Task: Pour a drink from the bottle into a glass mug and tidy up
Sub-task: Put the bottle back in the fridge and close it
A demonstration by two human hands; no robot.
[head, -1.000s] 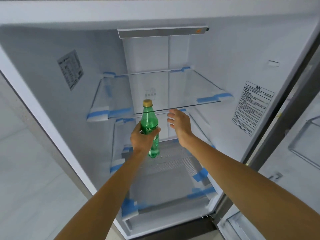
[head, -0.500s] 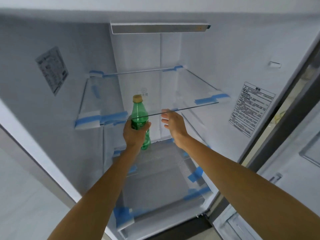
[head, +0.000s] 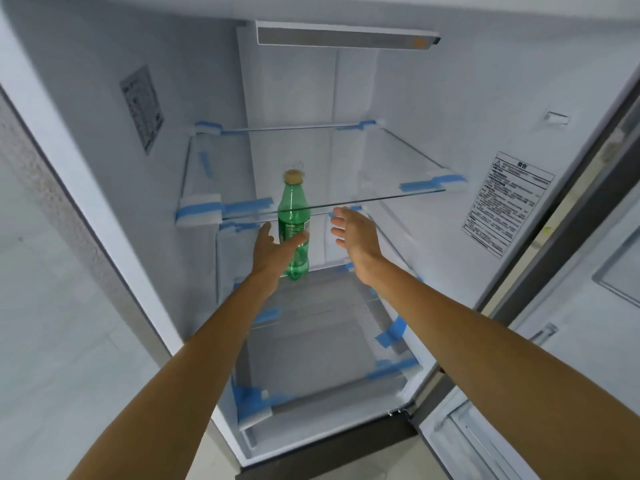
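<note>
A green plastic bottle [head: 293, 209] with a yellow cap stands upright on the middle shelf inside the open fridge, its neck rising behind the front edge of the upper glass shelf [head: 381, 197]. My left hand [head: 272, 249] is at the bottle's lower half with thumb raised and fingers loosened, one finger still lying across its front. To the right of the bottle my right hand [head: 355, 233] hovers with relaxed fingers, holding nothing. No glass mug is in view.
The fridge interior [head: 450, 98] is white, with glass shelves taped in blue and a ribbed lower shelf [head: 322, 306]. The open door [head: 588, 341] stands at the right. A pale tiled wall [head: 52, 323] lies to the left.
My left hand carried the bottle further into the fridge, set it on the shelf and loosened its grip. My right hand stayed beside it, open.
</note>
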